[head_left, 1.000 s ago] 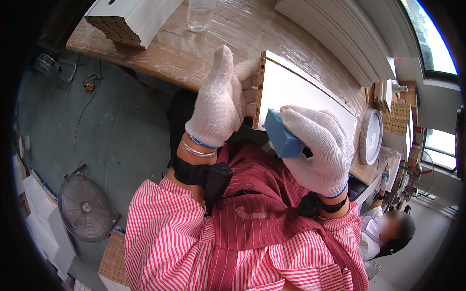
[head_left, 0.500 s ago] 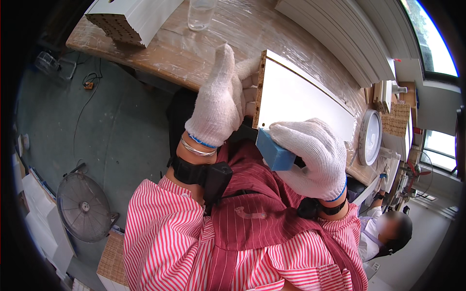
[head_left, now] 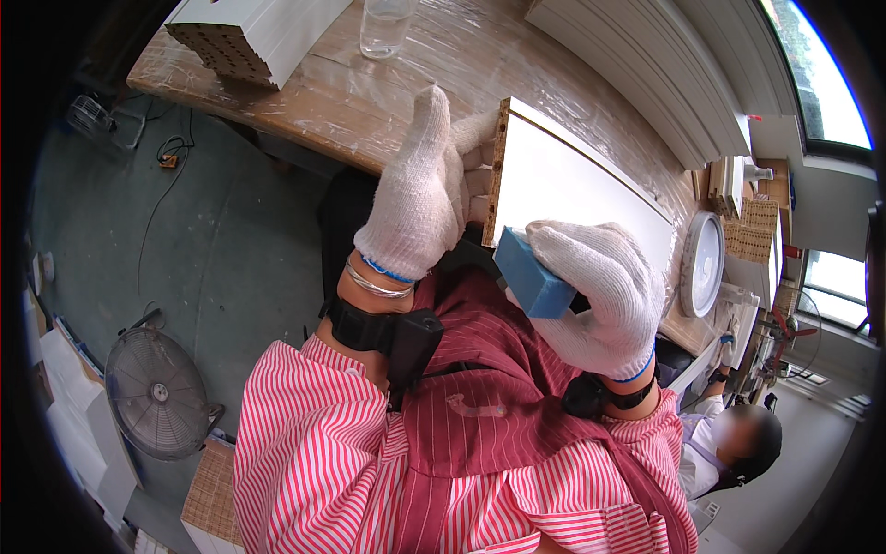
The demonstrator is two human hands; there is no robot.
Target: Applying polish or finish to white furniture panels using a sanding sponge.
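A white board (head_left: 577, 171) with a bare brown chipboard end and a dark groove along its far side lies tilted at the table's front edge. My left hand (head_left: 415, 185), in a white knit glove, is at the board's left end. Its thumb points up, and its fingers reach beneath the board, where the tips are hidden. My right hand (head_left: 600, 286), gloved too, is closed round a blue foam-like block (head_left: 535, 275). The block touches or nearly touches the board's near left corner; I cannot tell which.
The film-covered wooden table (head_left: 323, 92) bears a clear cup (head_left: 385, 28), stacked white panels (head_left: 268, 37), long panels (head_left: 646, 74) and a round white lid (head_left: 703, 263). A floor fan (head_left: 159, 392) stands at the lower left. Another person (head_left: 729, 443) works at the right.
My right hand and the blue block have shifted slightly right and up along the board's near edge, and the block has turned a little. My left hand and the board have barely moved.
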